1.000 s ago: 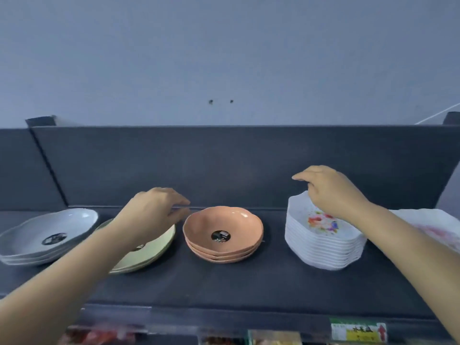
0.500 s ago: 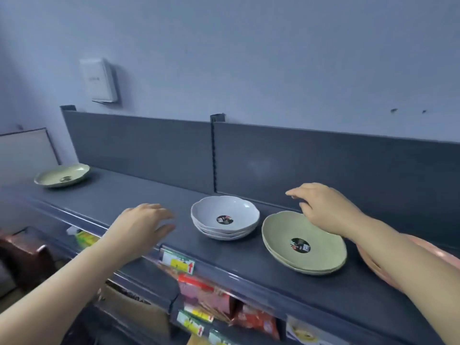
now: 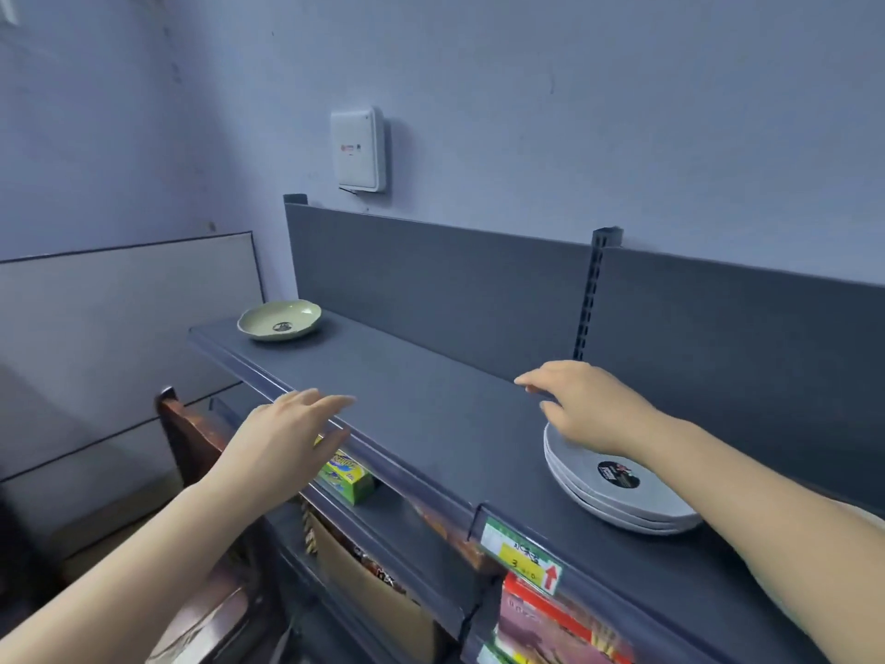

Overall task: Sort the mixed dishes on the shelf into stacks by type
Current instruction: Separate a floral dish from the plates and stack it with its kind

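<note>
Your left hand [image 3: 287, 438], fingers spread and empty, hovers at the shelf [image 3: 431, 409] edge. Your right hand [image 3: 589, 404], loose and empty, hides the far rim of the grey dish stack [image 3: 618, 491]. A green dish [image 3: 280, 320] sits far left.

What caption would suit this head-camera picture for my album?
Open hands over a dark shelf: right hand above stacked grey dishes, left hand at the front edge, green dish beyond.

A single wide-angle view, worn on the head, stands close before the shelf [image 3: 431, 414] and looks forward, down and to the left along it. The green dish [image 3: 280, 319] at the far end sits upper left, the stack of grey plates [image 3: 622, 505] lower right; edges seem bowed by the lens
</note>
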Motion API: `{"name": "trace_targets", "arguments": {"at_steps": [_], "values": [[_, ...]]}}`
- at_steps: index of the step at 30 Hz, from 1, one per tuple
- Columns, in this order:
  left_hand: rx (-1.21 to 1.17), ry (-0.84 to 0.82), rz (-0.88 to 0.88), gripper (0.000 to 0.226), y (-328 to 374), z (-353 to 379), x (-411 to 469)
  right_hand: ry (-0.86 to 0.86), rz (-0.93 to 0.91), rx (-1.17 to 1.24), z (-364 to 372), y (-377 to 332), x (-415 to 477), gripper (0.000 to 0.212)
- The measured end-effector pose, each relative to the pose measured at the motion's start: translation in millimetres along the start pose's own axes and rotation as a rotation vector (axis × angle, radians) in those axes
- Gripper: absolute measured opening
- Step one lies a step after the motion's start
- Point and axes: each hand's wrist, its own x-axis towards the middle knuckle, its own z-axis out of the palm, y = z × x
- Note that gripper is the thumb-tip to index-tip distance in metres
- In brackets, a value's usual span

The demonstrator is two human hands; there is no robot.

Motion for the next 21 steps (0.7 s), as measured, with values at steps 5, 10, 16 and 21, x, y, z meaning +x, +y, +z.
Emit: {"name": "trace_targets", "arguments": {"at_steps": [5, 10, 16, 21], "values": [[0.049, -0.026, -0.067, 0.039, -32, 17, 20, -0.043, -0.06, 0.005, 21, 3, 61, 0.045], [0.112, -0.037, -0.169, 0.041, -64, 25, 57, -0.031, -0.113, 0.032, 34, 13, 134, 0.045], [0.154, -0.052, -0.249, 0.042, -91, 35, 92, -0.071, -0.185, 0.056, 52, 14, 212, 0.046], [0.18, -0.098, -0.293, 0.043, -118, 48, 116, -0.09, -0.217, 0.066, 72, 12, 252, 0.045]]}}
